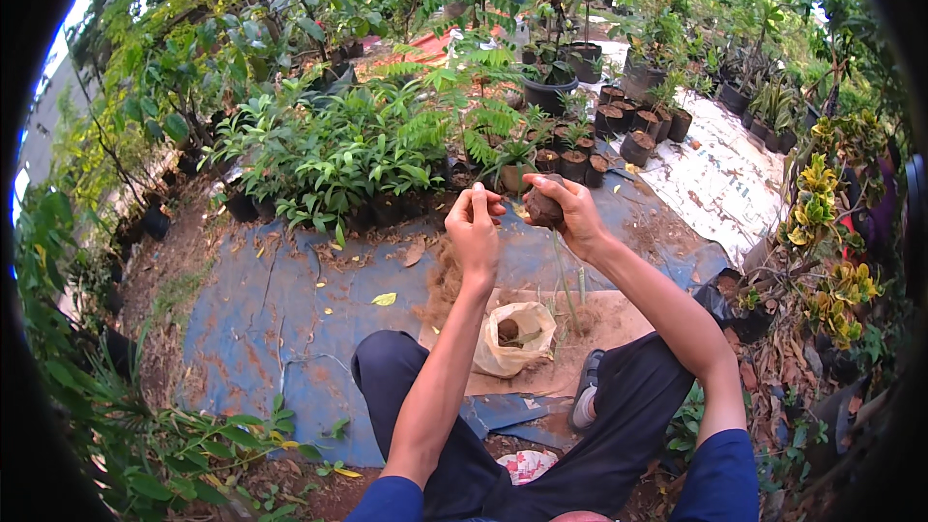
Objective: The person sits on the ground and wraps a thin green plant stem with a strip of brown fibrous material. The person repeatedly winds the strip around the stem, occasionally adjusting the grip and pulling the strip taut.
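Raised in front of me, my right hand is wrapped round a dark brown clump, which looks like packed soil or coir fibre. Below it a thin green stem slants down; whether it joins the clump I cannot tell. My left hand is just left of the clump and apart from it, thumb and fingers pinched together; anything between them is too small to make out. Between my legs stands an open cream sack with a rolled rim, and a round brown lump lies inside.
Loose brown fibre is scattered on the blue tarp and around the brown sheet under the sack. Leafy seedlings and black potted plants line the far side. A white sheet stretches to the right, beside yellow-green shrubs.
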Motion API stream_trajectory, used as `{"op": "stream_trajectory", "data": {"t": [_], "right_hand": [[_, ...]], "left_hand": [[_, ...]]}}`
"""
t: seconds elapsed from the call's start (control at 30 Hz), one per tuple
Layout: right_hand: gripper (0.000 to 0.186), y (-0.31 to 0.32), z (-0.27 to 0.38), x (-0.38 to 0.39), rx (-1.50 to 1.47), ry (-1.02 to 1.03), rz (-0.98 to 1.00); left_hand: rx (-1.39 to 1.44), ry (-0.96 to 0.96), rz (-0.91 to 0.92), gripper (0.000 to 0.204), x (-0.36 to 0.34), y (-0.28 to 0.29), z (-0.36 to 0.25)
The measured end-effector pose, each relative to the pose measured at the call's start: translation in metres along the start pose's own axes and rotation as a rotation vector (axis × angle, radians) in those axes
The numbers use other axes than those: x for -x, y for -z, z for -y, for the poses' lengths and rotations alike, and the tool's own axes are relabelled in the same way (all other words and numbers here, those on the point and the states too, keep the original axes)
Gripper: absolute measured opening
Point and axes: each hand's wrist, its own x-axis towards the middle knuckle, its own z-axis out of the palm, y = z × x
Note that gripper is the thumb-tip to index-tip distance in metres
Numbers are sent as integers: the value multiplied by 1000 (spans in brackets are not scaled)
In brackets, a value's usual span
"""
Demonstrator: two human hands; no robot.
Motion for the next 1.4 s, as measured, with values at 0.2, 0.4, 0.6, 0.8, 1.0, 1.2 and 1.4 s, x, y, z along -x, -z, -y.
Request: {"op": "stream_trajectory", "data": {"t": [0.2,0.4,0.6,0.8,1.0,1.2,1.4], "right_hand": [[42,-9,2,4,-253,7,31],[54,-3,5,0,-323,-188,-85],[41,0,3,-6,-127,14,-57],[48,-4,3,1,1,206,-55],[68,-8,5,2,304,510,-42],[67,-1,9,4,479,692,-141],[58,0,13,9,441,599,-203]], "left_hand": [[18,35,35,34,0,2,2],[34,43,45,36,2,-1,2],[-65,24,109,34,4,-3,5],[-65,-8,469,58,17,-16,9],[-24,103,661,65,19,-18,13],[331,298,546,39,20,-13,15],[656,599,282,31,11,-11,15]]}}
